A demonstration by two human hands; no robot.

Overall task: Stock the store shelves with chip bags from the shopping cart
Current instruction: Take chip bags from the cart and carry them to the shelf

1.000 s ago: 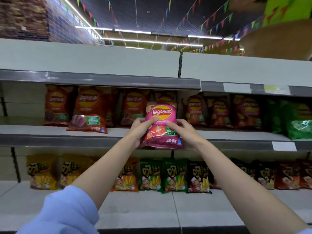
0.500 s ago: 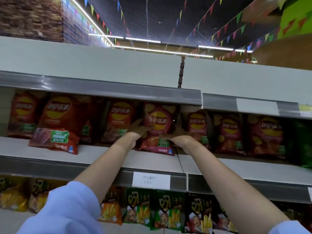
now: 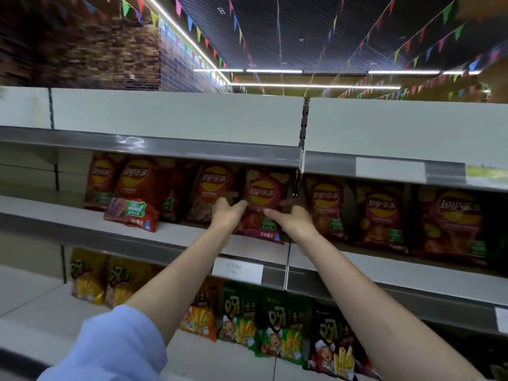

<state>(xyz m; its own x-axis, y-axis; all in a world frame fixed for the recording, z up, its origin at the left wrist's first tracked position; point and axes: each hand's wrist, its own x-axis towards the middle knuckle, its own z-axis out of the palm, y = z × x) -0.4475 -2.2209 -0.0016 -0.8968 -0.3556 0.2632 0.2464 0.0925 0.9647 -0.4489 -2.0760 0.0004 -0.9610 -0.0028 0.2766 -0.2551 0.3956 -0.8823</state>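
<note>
Head view. Both arms stretched up to the middle shelf (image 3: 165, 237). Left hand (image 3: 229, 213) curled on the left side of a pink chip bag (image 3: 262, 207), right hand (image 3: 292, 220) curled on its right side, thumb laid across the front. Bag held from both sides so it stands up and does not flop. Bag set on the shelf near the post where two shelf parts meet, bottom edge close to the front edge, top tucked under the shelf above. Standing in a gap in the row, between a red bag (image 3: 214, 196) on the left and another (image 3: 327, 210) on the right, so the front faces out like the rest. One bag lying flat (image 3: 132, 214) near the front edge, further left. Fry bags (image 3: 239, 314) lined up on the shelf below. Cart not in view. Probably only a small push back and a let-go left for this bag.
</note>
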